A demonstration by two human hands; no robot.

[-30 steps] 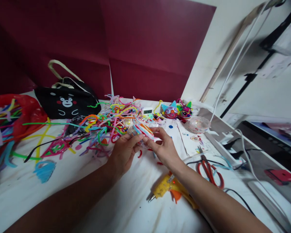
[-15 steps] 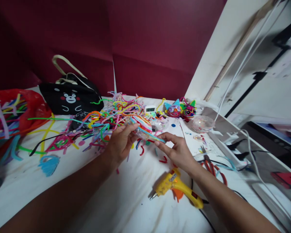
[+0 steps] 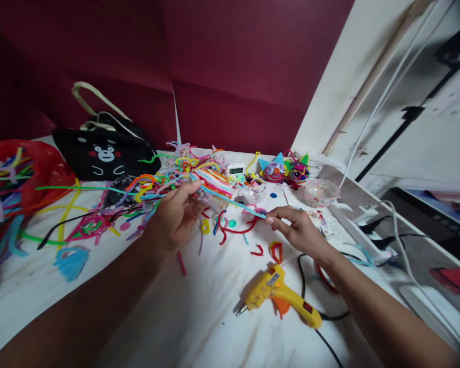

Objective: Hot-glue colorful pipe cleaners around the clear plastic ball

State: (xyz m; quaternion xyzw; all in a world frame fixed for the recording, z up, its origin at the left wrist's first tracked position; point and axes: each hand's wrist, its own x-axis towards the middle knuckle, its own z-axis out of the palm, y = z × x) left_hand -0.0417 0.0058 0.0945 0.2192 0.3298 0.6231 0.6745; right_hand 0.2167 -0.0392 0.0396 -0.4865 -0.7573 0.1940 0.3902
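Your left hand [image 3: 180, 214] grips a striped piece [image 3: 216, 185] above the worktop [image 3: 199, 317], toward its back edge; your right hand [image 3: 295, 227] pinches the light-blue strip's [image 3: 249, 207] end. You seem to be lining that strip up; next likely calls for steady tension. The glue gun [image 3: 279, 294] lies nearer you; a pipe-cleaner tangle [image 3: 187, 168] crowds behind.

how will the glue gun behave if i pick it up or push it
The glue gun probably won't roll: it lies on its side, handle jutting out. The black cord at its handle may tug when it's lifted. Its body looks plastic, so likely fairly light.
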